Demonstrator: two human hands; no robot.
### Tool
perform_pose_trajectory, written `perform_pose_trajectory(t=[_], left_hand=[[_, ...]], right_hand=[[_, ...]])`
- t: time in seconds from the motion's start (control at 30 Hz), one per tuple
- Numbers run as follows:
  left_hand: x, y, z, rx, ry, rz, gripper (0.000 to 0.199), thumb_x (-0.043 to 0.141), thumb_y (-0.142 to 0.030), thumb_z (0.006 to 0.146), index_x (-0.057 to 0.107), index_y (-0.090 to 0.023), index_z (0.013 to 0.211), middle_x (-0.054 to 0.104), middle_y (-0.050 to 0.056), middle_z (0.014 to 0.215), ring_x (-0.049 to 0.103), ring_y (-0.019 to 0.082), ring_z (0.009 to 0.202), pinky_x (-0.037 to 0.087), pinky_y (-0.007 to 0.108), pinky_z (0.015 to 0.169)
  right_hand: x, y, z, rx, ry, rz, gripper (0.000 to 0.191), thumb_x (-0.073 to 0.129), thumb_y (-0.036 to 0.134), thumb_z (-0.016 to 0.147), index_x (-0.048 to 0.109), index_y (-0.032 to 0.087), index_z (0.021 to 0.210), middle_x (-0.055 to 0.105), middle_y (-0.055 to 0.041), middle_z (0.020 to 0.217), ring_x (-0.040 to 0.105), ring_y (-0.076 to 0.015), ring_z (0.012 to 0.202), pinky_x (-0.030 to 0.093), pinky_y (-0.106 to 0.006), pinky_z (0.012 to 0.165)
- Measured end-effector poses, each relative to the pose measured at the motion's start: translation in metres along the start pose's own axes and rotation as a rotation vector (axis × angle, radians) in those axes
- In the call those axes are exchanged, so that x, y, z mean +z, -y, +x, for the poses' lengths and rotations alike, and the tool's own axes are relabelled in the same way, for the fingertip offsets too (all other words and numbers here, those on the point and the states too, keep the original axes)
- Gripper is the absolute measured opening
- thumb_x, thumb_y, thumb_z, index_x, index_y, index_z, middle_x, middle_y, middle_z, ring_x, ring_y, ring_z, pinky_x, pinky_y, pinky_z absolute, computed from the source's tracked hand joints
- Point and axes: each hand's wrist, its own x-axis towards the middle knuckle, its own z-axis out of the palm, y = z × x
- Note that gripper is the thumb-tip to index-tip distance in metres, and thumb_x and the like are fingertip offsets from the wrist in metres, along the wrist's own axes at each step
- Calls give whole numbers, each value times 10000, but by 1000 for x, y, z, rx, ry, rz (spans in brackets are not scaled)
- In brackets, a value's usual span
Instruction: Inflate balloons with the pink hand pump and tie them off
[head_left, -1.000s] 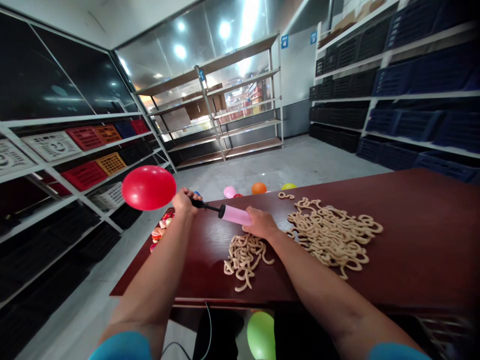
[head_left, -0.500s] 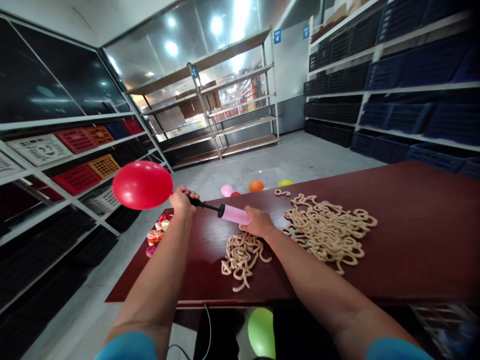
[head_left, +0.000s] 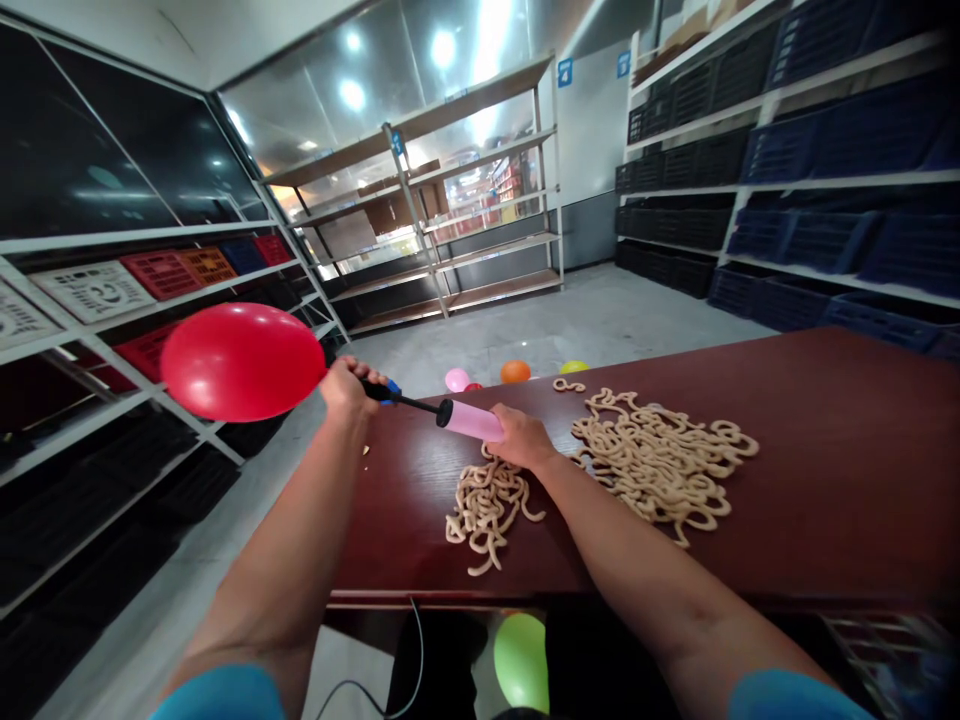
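Note:
My left hand is closed round the black end of a hand pump, at the neck of a large inflated red balloon. The pump's pink barrel is held at its right end by my right hand, fingers wrapped round it. Between the black end and the barrel a thin black rod shows. Below my right hand lies a small heap of curled beige tubes on the table. A larger heap of the same tubes spreads to the right.
The dark red table reaches far right. Orange, pink and yellow balloons are on the floor beyond it, and a green balloon is below the near edge. Shelves with crates stand at both sides.
My left hand has moved left and slightly up, and the red balloon looks larger and further left. The small coloured items at the table's left are now hidden. My right hand has barely moved.

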Motion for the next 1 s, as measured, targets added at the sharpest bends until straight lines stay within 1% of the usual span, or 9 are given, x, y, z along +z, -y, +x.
perform_pose_trajectory(t=[0.07, 0.13, 0.23, 0.33, 0.57, 0.63, 0.7, 0.8, 1.0], left_hand=[[0, -25, 7, 42, 7, 14, 138, 440, -114, 621, 331, -199, 625, 252, -69, 466, 294, 74, 340, 308, 218, 384], [1, -42, 11, 76, 12, 24, 126, 426, -111, 620, 335, -198, 628, 255, -66, 471, 289, 74, 339, 301, 216, 376], [3, -42, 10, 101, -4, 27, 130, 420, -107, 616, 326, -196, 622, 249, -66, 475, 278, 70, 338, 289, 209, 370], [7, -17, 2, 90, -15, 23, 139, 419, -101, 608, 319, -198, 614, 247, -67, 474, 281, 72, 337, 276, 212, 368], [16, 63, -27, -28, 18, -3, 131, 412, -117, 613, 317, -208, 613, 264, -70, 458, 312, 87, 332, 294, 230, 379], [16, 77, -33, -54, 21, -7, 131, 413, -113, 607, 324, -209, 613, 278, -68, 452, 331, 94, 332, 303, 237, 382], [15, 81, -35, -81, 24, -17, 133, 416, -112, 607, 326, -209, 617, 286, -67, 451, 341, 97, 331, 312, 242, 385], [10, 66, -29, -85, 17, -24, 134, 423, -114, 613, 329, -209, 626, 293, -66, 455, 348, 98, 330, 327, 249, 392], [0, -9, 2, 15, -19, 4, 145, 441, -106, 610, 334, -202, 629, 272, -69, 457, 312, 80, 335, 318, 227, 389]], right_hand=[[2, 0, 0, -1, -30, 27, 344, 638, 330, 643, 503, 233, 944, 609, -25, 874, 577, -203, 815, 379, -293, 626], [4, 0, 1, -8, -53, 40, 327, 625, 321, 654, 502, 230, 943, 611, -30, 876, 577, -206, 809, 381, -299, 623], [8, -2, 1, 13, -28, 22, 334, 628, 326, 653, 501, 223, 944, 617, -38, 895, 581, -212, 811, 377, -297, 622], [9, -6, 1, 34, 0, -1, 384, 646, 345, 639, 500, 221, 971, 620, -44, 922, 583, -219, 832, 370, -291, 633], [5, -6, -1, 30, 39, -30, 406, 665, 377, 650, 490, 220, 981, 633, -38, 929, 593, -207, 851, 352, -267, 645], [2, -3, -2, 28, 39, -35, 407, 673, 379, 648, 490, 217, 973, 636, -36, 922, 596, -207, 848, 347, -263, 637], [0, 0, -3, 36, 39, -32, 404, 683, 373, 640, 494, 216, 961, 639, -34, 915, 599, -207, 846, 343, -261, 632], [-5, 3, -3, 43, 57, -12, 377, 690, 349, 635, 501, 224, 936, 639, -18, 892, 603, -203, 845, 339, -255, 630], [-2, 1, 0, 18, 30, 45, 367, 668, 326, 626, 498, 237, 939, 631, -1, 878, 600, -194, 829, 345, -251, 619]])
